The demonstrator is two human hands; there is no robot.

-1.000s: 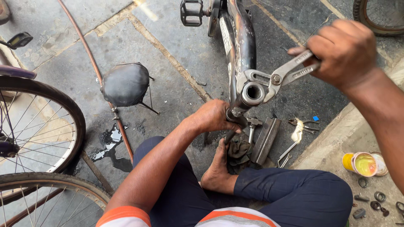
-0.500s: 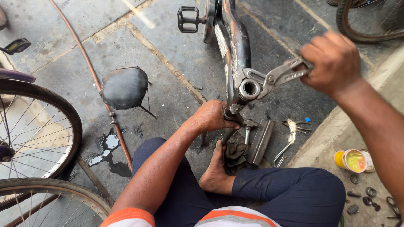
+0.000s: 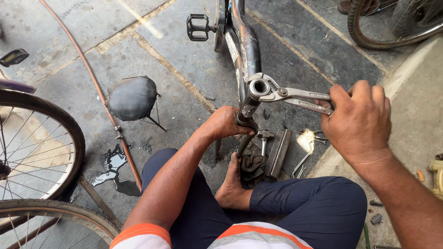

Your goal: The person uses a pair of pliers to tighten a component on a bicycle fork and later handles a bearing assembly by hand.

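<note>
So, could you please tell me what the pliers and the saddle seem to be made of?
Pliers: bare steel, it seems; grey, dull gleam, no grip sleeves showing ahead of the right hand.
Saddle: dark cover, probably leather or vinyl; matte, creased, over thin wire rails.
</note>
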